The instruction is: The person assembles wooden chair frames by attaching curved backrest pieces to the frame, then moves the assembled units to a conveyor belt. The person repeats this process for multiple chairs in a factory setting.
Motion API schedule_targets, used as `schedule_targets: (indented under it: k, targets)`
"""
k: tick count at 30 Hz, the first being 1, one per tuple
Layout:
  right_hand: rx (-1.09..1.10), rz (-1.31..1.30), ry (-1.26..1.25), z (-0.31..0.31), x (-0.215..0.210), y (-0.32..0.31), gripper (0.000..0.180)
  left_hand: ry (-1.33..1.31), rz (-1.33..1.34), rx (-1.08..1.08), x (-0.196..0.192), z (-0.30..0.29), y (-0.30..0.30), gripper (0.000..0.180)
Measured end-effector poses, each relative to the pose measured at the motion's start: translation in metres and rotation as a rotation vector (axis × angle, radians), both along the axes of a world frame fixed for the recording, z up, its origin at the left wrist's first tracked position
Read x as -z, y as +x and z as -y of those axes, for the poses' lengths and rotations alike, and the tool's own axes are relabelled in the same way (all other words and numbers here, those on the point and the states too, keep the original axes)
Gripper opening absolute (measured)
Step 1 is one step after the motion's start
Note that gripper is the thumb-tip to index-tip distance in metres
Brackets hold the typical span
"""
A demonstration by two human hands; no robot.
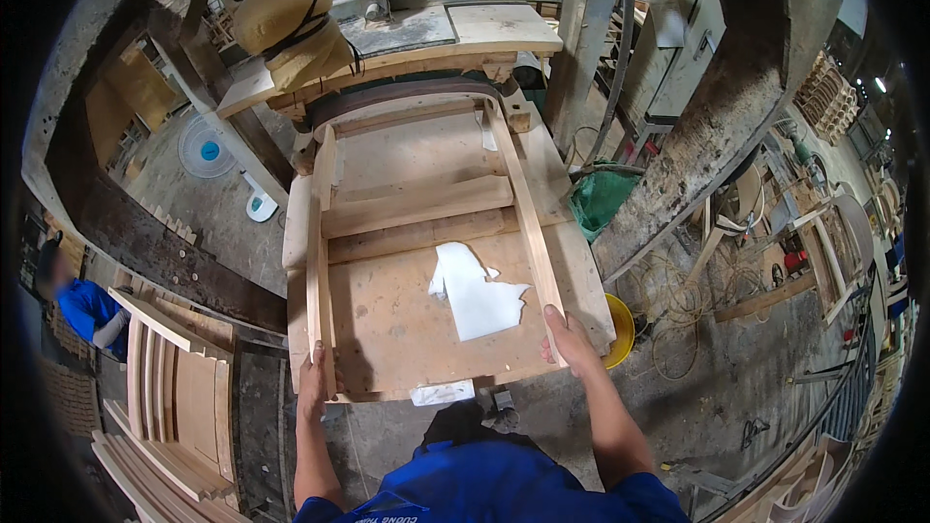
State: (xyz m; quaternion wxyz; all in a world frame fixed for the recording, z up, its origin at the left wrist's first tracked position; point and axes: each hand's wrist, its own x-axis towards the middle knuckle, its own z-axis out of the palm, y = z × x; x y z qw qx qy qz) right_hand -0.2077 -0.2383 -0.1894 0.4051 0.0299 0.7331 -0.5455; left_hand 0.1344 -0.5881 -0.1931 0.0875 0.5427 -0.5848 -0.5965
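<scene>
A pale wooden chair frame (417, 206) lies on a wooden board (387, 329) in front of me. It has two long side rails, a crosspiece between them and a curved rail at the far end. My left hand (316, 378) is closed around the near end of the left rail. The near end of the right rail is gripped by my right hand (570, 337). Inside the frame, on the board, rests a torn white sheet (475, 292). A folded white piece (442, 393) sits at the board's near edge.
Past the frame stands a machine table (504, 24) with a wrapped tan bundle (283, 15). Heavy metal posts (717, 107) rise on both sides. A yellow bucket (620, 331) is at the right, a fan (205, 147) at the left. Farther left, a person (87, 310) stands by stacked wooden parts (179, 397).
</scene>
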Motion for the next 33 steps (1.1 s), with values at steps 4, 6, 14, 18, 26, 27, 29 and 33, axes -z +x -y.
schedule_targets:
  k: [4,6,14,18,26,27,29,33]
  targets:
    - [0.001,0.009,0.032,-0.002,-0.003,0.000,0.061,0.009,-0.056,0.008,0.002,-0.002,-0.001,0.073]
    - [0.024,0.024,0.019,-0.002,-0.002,-0.002,0.061,0.001,-0.032,-0.015,0.004,0.001,-0.005,0.071]
    - [0.034,0.010,0.028,-0.002,0.002,0.000,0.060,0.049,-0.035,-0.018,0.012,0.005,0.002,0.068]
    - [0.034,0.041,0.024,-0.001,0.003,-0.001,0.060,0.044,-0.017,-0.002,0.015,0.008,0.005,0.071]
    - [0.053,0.059,-0.023,-0.003,0.016,-0.003,0.055,0.097,-0.070,-0.044,0.016,0.006,0.001,0.064]
    - [0.069,0.067,-0.035,-0.003,0.017,-0.002,0.055,0.122,-0.069,-0.055,0.016,0.006,0.001,0.063]
    - [0.075,0.085,-0.036,-0.003,0.018,-0.003,0.054,0.172,-0.089,-0.064,0.015,0.007,0.001,0.060]
    - [0.041,0.150,-0.107,-0.009,0.021,-0.009,0.054,0.229,-0.122,0.002,0.015,0.018,0.004,0.059]
